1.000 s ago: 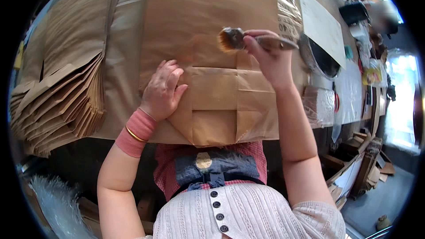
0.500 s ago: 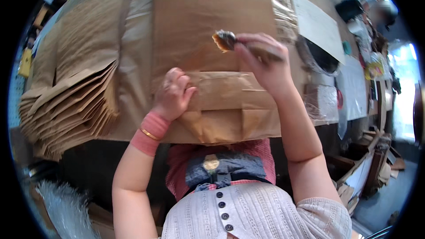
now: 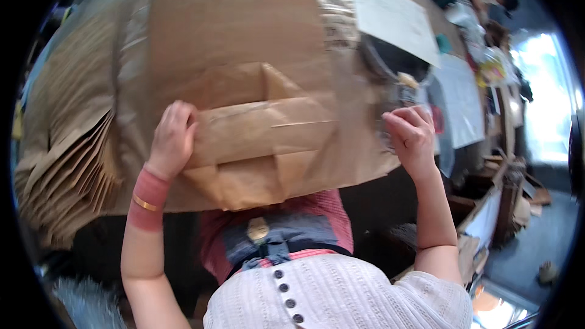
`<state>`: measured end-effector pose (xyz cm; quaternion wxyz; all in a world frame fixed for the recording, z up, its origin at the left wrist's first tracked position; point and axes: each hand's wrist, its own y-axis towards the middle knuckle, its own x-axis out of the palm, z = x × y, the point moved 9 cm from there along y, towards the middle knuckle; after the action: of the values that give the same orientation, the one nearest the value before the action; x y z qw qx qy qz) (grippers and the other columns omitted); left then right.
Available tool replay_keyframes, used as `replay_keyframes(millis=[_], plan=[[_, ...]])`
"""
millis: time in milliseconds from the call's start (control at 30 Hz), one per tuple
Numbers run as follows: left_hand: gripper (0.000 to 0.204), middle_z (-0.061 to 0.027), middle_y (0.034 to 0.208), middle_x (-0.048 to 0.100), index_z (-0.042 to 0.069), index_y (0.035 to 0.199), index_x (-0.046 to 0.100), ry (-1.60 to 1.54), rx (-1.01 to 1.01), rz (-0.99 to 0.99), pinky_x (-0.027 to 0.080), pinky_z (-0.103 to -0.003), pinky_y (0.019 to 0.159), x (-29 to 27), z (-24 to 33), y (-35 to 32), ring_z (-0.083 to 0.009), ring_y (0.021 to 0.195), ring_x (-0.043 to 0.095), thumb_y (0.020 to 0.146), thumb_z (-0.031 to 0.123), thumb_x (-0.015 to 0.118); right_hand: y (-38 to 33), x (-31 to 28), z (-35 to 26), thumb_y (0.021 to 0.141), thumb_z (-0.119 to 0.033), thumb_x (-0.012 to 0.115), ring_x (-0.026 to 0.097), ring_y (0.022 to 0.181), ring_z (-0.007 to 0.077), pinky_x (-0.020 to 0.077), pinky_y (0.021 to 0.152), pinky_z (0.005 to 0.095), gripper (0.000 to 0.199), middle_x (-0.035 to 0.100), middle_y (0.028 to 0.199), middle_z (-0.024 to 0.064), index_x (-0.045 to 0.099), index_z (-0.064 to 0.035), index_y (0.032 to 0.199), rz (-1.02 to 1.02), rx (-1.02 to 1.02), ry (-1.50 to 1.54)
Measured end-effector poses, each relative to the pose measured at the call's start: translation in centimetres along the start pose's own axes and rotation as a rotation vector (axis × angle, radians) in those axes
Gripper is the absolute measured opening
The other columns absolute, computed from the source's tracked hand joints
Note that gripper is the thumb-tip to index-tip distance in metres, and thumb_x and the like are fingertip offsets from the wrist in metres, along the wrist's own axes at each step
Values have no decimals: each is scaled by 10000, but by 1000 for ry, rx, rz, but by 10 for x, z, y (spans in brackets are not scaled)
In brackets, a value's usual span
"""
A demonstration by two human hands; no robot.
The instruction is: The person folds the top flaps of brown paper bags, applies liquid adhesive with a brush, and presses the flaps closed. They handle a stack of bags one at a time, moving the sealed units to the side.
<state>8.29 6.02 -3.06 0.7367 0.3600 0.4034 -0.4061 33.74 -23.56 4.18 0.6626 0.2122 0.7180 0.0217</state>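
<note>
A large brown paper bag (image 3: 244, 15) lies on the table before me, its near end folded into a wide flap (image 3: 262, 122) with creased corners. My left hand (image 3: 173, 137), fingers curled, holds the flap's left end. Off to the right of the bag, my right hand (image 3: 411, 137) is closed round a brush. The brush (image 3: 407, 88) points away from me, its pale bristles beside the rim of a dark round basin (image 3: 396, 55). Most of its handle is hidden in my fist.
Stacked, fanned-out paper bags (image 3: 67, 176) stand at the left. A white board (image 3: 393, 12) partly covers the basin. White sheets (image 3: 460, 100) and plastic-wrapped items lie at the right. Another person (image 3: 503, 0) is at the far right. A wooden crate (image 3: 487, 201) sits below the table's right side.
My right hand has carried the brush from over the bag rightward to beside the basin. My left hand stays at the flap's left end. The whole view has shifted and turned to the right.
</note>
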Motion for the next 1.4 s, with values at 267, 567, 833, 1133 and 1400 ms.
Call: replay_keyframes(millis=[267, 567, 833, 1133, 1400], plan=[[311, -143, 915, 637, -4, 925, 596, -42, -281, -450, 516, -444, 761, 15, -39, 52, -370, 860, 606, 641, 60, 707, 112, 152, -37, 775, 6, 647, 632, 918, 262, 523, 785, 365, 177, 663, 934, 134, 670, -9, 949, -569, 321, 650], [247, -124, 1041, 686, 3, 1005, 670, 608, 342, 73, 550, -339, 808, 5, 32, -24, -256, 958, 659, 803, 84, 554, 51, 115, -113, 781, -91, 566, 597, 1061, 247, 536, 833, 339, 387, 628, 1114, 51, 614, -29, 1160, -235, -344, -29], [449, -188, 1437, 449, 33, 1264, 573, 340, 266, -256, 303, -480, 1126, 12, 56, -54, -364, 1349, 397, 820, 46, 513, 30, 99, -137, 710, 11, 566, 507, 1259, 318, 451, 1027, 405, 586, 503, 1386, 101, 564, -73, 1291, -327, -320, 141], [383, -140, 1535, 352, 61, 1068, 669, -234, 220, -399, 184, -495, 1175, 16, 36, -58, -382, 1428, 268, 691, 57, 599, -12, 95, -148, 691, 10, 603, 593, 1003, 319, 496, 859, 416, 390, 598, 1047, 132, 618, -42, 1077, -124, -70, 319], [200, -152, 1355, 530, 18, 787, 562, -207, 167, -121, 380, -444, 1062, -8, 33, -57, -367, 1281, 457, 678, 56, 725, 0, 98, -104, 725, -36, 735, 644, 781, 271, 525, 672, 369, 155, 637, 815, 90, 673, -38, 868, -25, 242, 597]])
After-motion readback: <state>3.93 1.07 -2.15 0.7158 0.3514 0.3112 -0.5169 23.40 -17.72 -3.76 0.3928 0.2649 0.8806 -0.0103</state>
